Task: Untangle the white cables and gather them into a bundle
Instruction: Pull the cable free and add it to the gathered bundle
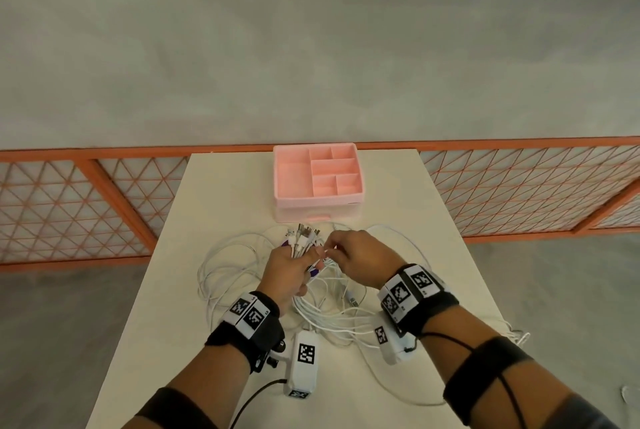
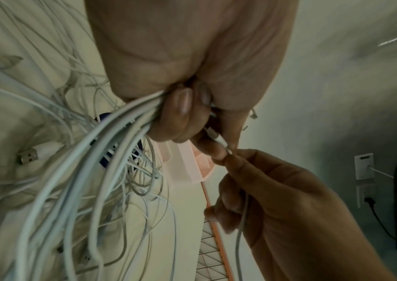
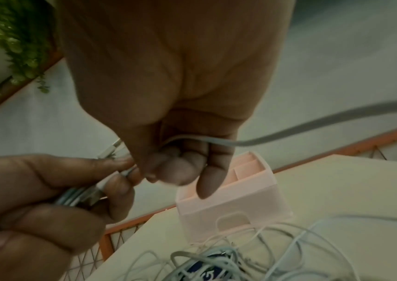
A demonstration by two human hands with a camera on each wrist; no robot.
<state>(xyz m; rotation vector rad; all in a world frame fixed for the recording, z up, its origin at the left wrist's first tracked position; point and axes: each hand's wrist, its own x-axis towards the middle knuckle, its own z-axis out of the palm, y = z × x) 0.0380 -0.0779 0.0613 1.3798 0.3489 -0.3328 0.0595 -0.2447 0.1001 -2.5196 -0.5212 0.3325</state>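
Note:
Several white cables [image 1: 325,311] lie tangled on the white table [image 1: 221,193]. My left hand [image 1: 304,262] grips a bunch of cable ends, and their plugs [image 1: 304,233] fan out above its fingers. In the left wrist view the gripped strands [image 2: 125,121] run down out of the fist. My right hand [image 1: 330,249] touches the left thumb and pinches the end of a single white cable [image 2: 216,136]. That cable [image 3: 289,133] passes through the right hand's curled fingers [image 3: 168,171] and trails off to the right. The left hand [image 3: 111,182] holds the bunch [image 3: 77,194] just beside it.
A pink compartment organizer [image 1: 277,182] stands at the table's far edge, just beyond the hands. A dark blue-purple item [image 2: 106,157] lies under the tangle. One cable [image 1: 516,335] hangs over the right edge. An orange mesh fence [image 1: 104,207] runs behind the table.

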